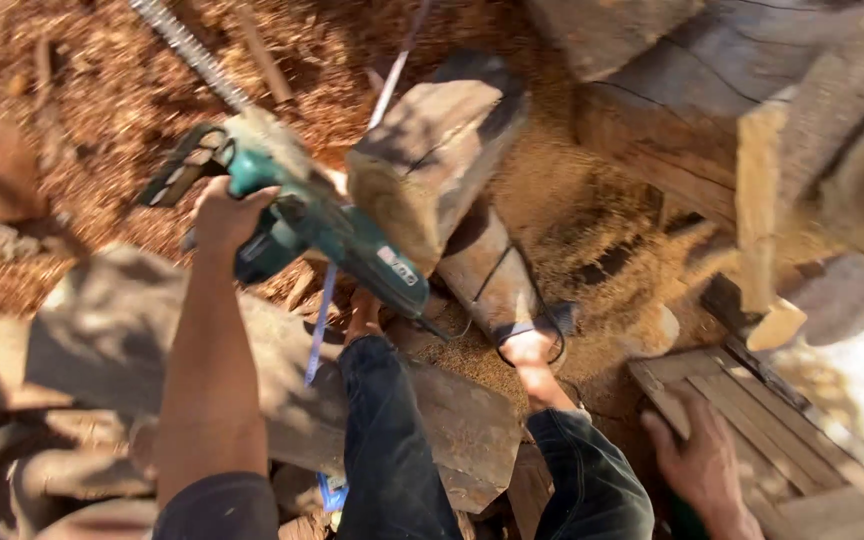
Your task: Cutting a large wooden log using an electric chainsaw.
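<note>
**Holding a chainsaw above a cut log**

Standing among big pieces of wood, the person looks down at a ground (102,80) covered with reddish chips and pale sawdust. The largest things are the heavy timber beams (672,130) at the upper right and the flat slabs of wood (102,330) under the legs. In the middle stands a squared log (432,150), tilted, with its cut end facing up. At the lower right lies a small board platform (752,410).

The left hand (227,215) is closed firmly around the handle of a green chainsaw (322,225); its bar points up and to the left, away from the log and just beside it. The right hand (697,460) rests flat and open on the platform, holding nothing. Two bare feet (532,350) stand near the log.

In my judgement, one hand is little control for such a tool: the saw should stay away from the feet, and the blue strap (320,320) hanging below it should stay clear of the chain.
</note>
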